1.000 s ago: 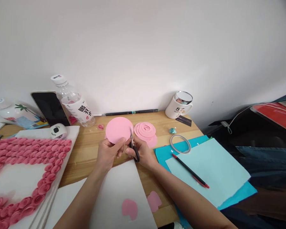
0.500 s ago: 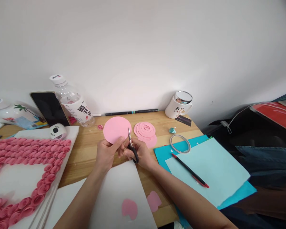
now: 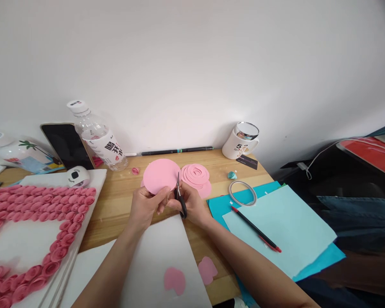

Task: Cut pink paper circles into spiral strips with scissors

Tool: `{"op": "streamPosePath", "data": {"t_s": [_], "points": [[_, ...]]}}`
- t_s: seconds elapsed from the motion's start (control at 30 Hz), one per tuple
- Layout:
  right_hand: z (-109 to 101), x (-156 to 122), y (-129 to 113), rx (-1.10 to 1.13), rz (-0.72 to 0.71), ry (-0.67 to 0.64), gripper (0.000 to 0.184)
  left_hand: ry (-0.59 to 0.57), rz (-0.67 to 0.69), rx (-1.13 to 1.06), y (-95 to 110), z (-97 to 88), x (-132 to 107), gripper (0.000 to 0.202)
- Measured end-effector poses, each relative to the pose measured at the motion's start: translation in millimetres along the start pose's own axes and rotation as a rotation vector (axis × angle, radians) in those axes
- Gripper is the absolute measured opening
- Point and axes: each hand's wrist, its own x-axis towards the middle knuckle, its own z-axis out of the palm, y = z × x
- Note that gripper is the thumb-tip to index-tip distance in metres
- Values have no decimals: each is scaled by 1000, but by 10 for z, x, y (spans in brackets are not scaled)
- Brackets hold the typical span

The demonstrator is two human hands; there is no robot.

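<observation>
My left hand pinches the lower edge of a round pink paper disc, held up above the wooden table. Black-handled scissors are gripped in my right hand, their blades pointing up at the disc's right edge. The two hands are close together, fingertips nearly meeting below the paper. Just right of the disc lies a spiral-cut pink paper piece, partly over more pink paper. Pink paper scraps rest nearer to me on a white board.
At left, a white board carries rows of pink paper roses. A plastic bottle, a phone and a mug stand by the wall. On the right, a tape roll and a pen lie on blue sheets.
Both hands have shifted slightly right, bringing the disc and scissors along. The disc's right edge has turned a little, and the scissor blades stand more upright.
</observation>
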Motion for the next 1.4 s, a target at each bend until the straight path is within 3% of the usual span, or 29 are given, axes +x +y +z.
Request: {"op": "streamPosePath", "data": {"t_s": [0.73, 1.1, 1.4], "points": [[14, -18, -42, 24, 97, 26, 40, 61, 53, -72, 36, 4, 9, 26], [53, -27, 0, 60, 110, -7, 42, 70, 9, -111, 2, 8, 9, 27], [-3, 11, -33, 32, -7, -22, 48, 49, -8, 20, -28, 10, 22, 27]]}}
